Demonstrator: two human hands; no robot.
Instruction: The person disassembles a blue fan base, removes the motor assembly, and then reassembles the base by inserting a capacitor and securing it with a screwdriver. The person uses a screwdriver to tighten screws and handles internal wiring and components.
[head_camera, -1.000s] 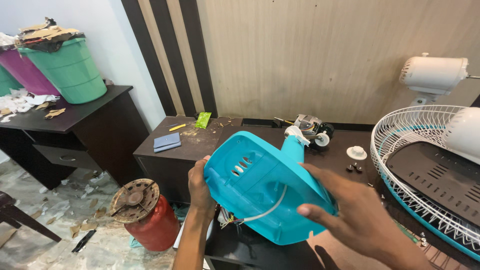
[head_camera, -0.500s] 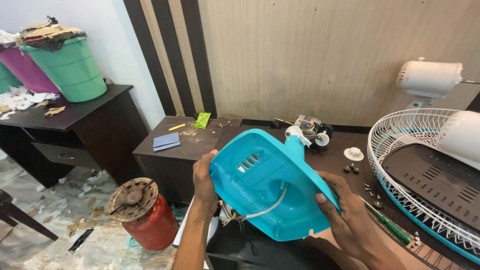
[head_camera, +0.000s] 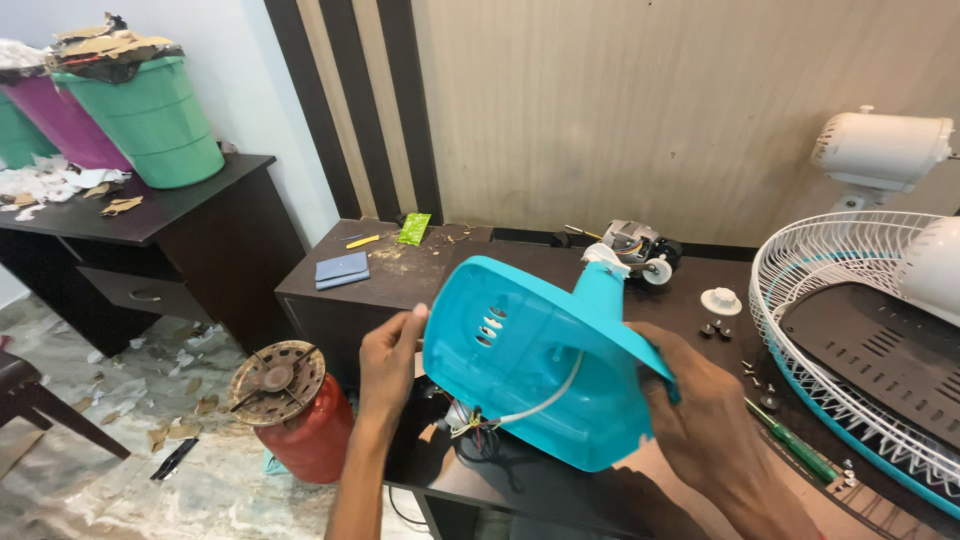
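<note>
Turquoise moulded-plastic fan base shell (head_camera: 545, 360): both hands, left (head_camera: 392, 360) and right (head_camera: 700, 415), are clasping its opposite rims; likely light, stiff, slick.

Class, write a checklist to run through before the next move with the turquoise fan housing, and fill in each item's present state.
1. Both hands on housing: left hand at one edge, right hand at the other: ok.
2. Housing lifted off desk: ok.
3. Wires hanging loose below: not ok.
4. Screwdriver within reach: ok.
5. Screws gathered: not ok, scattered.
6. Motor condition: cannot tell.
</note>
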